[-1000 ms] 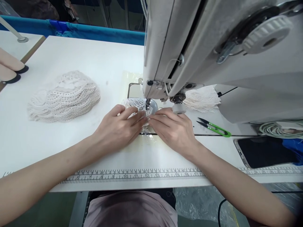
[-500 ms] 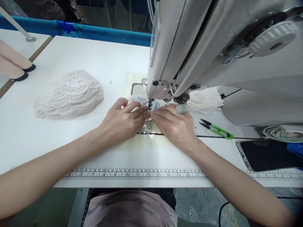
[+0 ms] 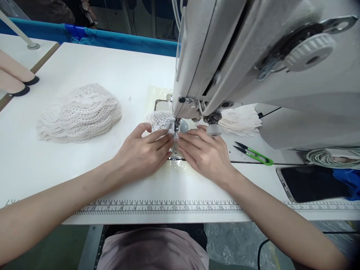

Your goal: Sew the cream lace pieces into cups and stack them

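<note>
A white lace piece (image 3: 159, 119) lies bunched under the presser foot (image 3: 177, 123) of a sewing machine. From its left side my left hand (image 3: 146, 152) holds it, fingertips pinched down close to the foot. My right hand (image 3: 206, 152) grips the near edge of the same lace with its fingers together, just right of the needle area. Both sets of fingertips almost meet in front of the foot. The lace beneath my fingers is partly hidden.
A stack of white lace pieces (image 3: 84, 112) lies at left, with more lace (image 3: 240, 120) behind the machine head (image 3: 208, 56). Green thread snips (image 3: 254, 154), a phone (image 3: 312, 183) and a coiled cable (image 3: 333, 157) lie at right. A printed ruler (image 3: 168, 207) runs along the front edge.
More of the lace shows to the left of and behind the presser foot. My left hand has moved slightly nearer to me and its fingers lie closer together. The view has shifted a little.
</note>
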`<state>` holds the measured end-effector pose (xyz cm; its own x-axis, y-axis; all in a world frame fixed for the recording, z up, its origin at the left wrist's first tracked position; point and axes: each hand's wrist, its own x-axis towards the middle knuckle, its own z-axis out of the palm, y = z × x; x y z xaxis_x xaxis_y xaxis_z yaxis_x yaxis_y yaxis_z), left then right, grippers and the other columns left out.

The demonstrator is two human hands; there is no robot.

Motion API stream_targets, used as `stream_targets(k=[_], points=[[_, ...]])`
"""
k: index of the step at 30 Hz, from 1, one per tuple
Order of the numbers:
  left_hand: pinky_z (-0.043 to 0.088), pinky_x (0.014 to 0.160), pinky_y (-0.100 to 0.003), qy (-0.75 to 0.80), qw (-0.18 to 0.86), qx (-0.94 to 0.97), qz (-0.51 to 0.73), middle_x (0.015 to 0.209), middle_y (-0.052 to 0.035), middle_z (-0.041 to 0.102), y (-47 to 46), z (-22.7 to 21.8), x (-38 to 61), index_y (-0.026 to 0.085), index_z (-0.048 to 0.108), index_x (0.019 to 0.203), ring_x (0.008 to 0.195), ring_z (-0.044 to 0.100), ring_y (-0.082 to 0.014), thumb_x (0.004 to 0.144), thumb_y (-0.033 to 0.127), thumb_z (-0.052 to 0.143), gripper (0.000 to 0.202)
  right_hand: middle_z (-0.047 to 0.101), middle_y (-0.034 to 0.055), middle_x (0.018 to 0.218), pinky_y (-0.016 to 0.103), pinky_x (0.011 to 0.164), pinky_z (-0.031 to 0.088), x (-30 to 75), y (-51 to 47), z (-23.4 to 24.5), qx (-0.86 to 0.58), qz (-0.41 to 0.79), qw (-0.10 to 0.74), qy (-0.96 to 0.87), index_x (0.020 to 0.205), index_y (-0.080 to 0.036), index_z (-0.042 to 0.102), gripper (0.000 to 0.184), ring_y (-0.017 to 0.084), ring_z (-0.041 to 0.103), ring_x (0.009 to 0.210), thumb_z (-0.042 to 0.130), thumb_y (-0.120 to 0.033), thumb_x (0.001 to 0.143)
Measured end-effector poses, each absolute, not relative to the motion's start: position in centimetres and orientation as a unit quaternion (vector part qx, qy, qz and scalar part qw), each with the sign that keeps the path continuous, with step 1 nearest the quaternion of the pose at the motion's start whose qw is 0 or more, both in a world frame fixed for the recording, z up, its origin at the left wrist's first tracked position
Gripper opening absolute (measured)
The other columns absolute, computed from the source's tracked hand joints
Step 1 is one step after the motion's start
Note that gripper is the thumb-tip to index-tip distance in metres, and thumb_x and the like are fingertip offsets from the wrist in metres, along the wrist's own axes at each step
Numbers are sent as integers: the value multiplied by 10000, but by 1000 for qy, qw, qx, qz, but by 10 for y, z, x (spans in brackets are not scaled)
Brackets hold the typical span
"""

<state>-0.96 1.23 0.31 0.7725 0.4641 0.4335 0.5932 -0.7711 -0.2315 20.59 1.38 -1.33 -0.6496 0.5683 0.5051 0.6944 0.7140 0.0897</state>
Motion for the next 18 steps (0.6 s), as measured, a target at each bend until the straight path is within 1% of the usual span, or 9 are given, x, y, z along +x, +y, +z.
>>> stream_targets(k=[5,9,15,18], points=[[445,890,-411,-284,163,-924,-199,1085,-59,749,16,-1,-11,113,675,1102,1047,690,-197,979,180,512,215,750,-5,1097,360,883,453,205,14,-13,-352,-147,233,-894,976,-195,742,186,163,630,885,570,-265,959],[444,937,-437,-282,152,-924,-206,1085,-69,748,18,-3,-12,105,671,1108,1049,696,-201,977,179,513,218,746,22,1097,369,872,455,205,15,-13,-356,-137,227,-896,998,-195,738,191,172,626,906,561,-257,961],[443,1015,-484,-306,121,-924,-196,1146,-70,726,20,-4,-12,155,648,1160,1091,680,-201,997,191,451,258,740,29,1113,375,871,458,204,18,-14,-366,-134,224,-893,1047,-196,721,189,176,632,920,566,-255,955],[450,1013,-496,-306,120,-923,-198,1148,-71,725,22,-5,-13,164,659,1152,1088,683,-210,990,190,454,263,737,21,1130,377,873,459,203,19,-14,-374,-136,217,-891,1060,-203,714,195,177,637,912,558,-266,960]])
